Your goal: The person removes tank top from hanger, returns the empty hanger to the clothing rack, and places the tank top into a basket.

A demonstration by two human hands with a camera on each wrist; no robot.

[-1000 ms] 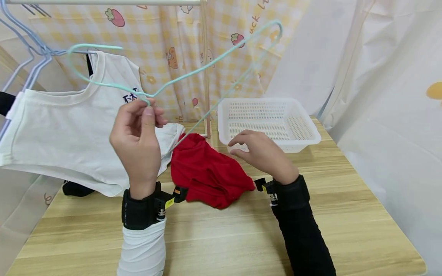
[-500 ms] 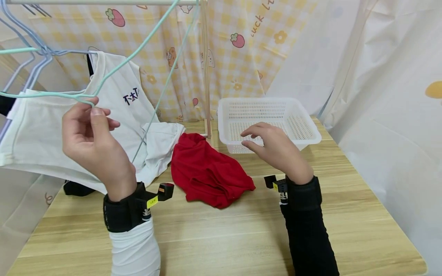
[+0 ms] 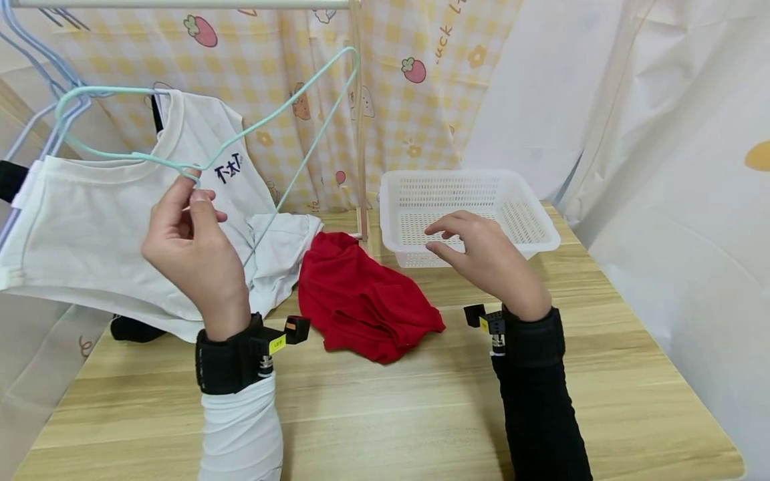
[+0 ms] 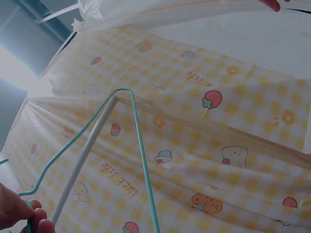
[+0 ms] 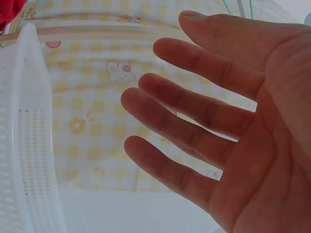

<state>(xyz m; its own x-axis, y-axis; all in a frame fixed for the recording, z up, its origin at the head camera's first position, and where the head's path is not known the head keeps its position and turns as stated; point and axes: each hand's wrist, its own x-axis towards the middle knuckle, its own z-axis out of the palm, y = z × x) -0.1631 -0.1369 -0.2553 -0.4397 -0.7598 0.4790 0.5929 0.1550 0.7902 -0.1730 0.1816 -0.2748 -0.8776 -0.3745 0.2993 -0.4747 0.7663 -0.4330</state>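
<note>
A mint-green hanger (image 3: 269,118) is raised in front of the hanging white tank top (image 3: 120,227). My left hand (image 3: 195,250) pinches it at the base of its hook between thumb and index finger. In the left wrist view, the fingertips (image 4: 41,216) grip it at lower left, and its angled shoulder rises beyond them. My right hand (image 3: 484,254) hovers over the near side of the white plastic basket (image 3: 394,242), holding nothing. Its fingers (image 5: 194,94) are spread and relaxed in the right wrist view. A crumpled red garment (image 3: 367,300) lies on the table between the hands.
A rack's top bar (image 3: 180,4) crosses the upper left, with its wooden upright (image 3: 359,133) behind the red garment. Blue-lilac hangers (image 3: 63,123) are at far left. A yellow checked curtain (image 3: 307,40) backs the wooden table (image 3: 361,414).
My left hand swung left with the hanger, then came partway back right; the hanger's hook is fully in view again. My right hand shifted slightly right. The red garment and basket stayed put.
</note>
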